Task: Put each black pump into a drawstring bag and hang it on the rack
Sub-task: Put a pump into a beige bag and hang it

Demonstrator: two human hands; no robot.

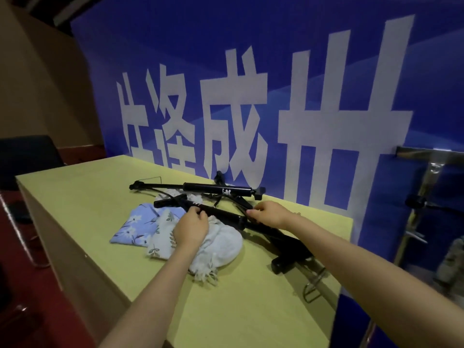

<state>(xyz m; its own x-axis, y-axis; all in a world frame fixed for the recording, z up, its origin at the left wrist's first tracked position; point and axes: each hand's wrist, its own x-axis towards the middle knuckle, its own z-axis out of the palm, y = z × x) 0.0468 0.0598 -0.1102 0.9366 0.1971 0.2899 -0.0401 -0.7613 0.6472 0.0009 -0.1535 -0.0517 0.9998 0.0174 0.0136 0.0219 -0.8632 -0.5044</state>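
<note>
Two hands on near pump (226, 217) atop yellow table (82, 197): left hand (192, 228) & right hand (270, 213) grip it; blue banner (326, 71) behind.

Colours on and around the pale yellow-green counter (100, 197)

Two black pumps: one (216, 189) at the counter's far edge, with a small white mark on its barrel; the other (226, 216) nearer; beside them a light-blue bag (135, 228) with white flowers and dark stems, a whitish bag (163, 234) with grey-green leaf sprigs, a plain white fringed cloth (221, 247); behind the counter a blue banner (251, 71) with large white characters.
</note>
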